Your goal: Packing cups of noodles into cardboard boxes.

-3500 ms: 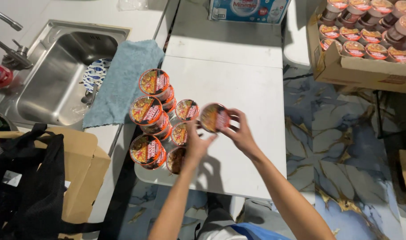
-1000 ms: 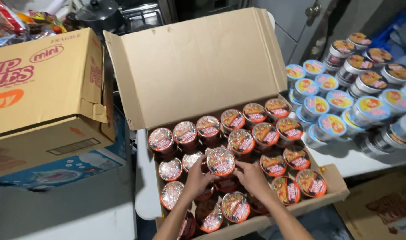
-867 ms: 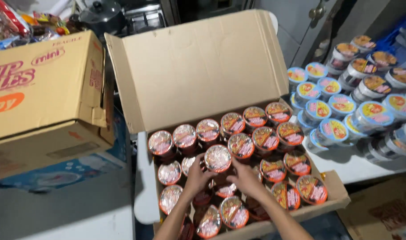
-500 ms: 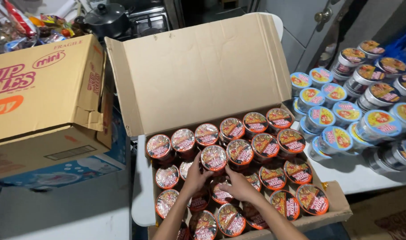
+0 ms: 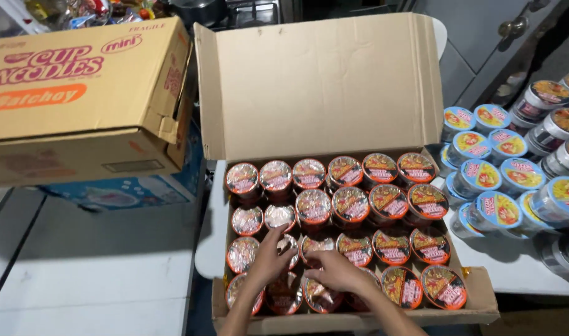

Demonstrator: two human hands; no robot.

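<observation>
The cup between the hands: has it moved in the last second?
Yes. The cup sits in the open box's second row; both hands now lower.

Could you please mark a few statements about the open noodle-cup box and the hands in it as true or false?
1. Both hands, the left hand and the right hand, are inside the open cardboard box. True.
2. The box's big flap is folded shut over the cups. False: it stands open behind them.
3. The cups in the box have mostly red and dark lids. True.
4. The blue-lidded cups stand left of the box. False: they stand to its right, on the white table.
5. A closed carton sits at upper left. True.
</observation>
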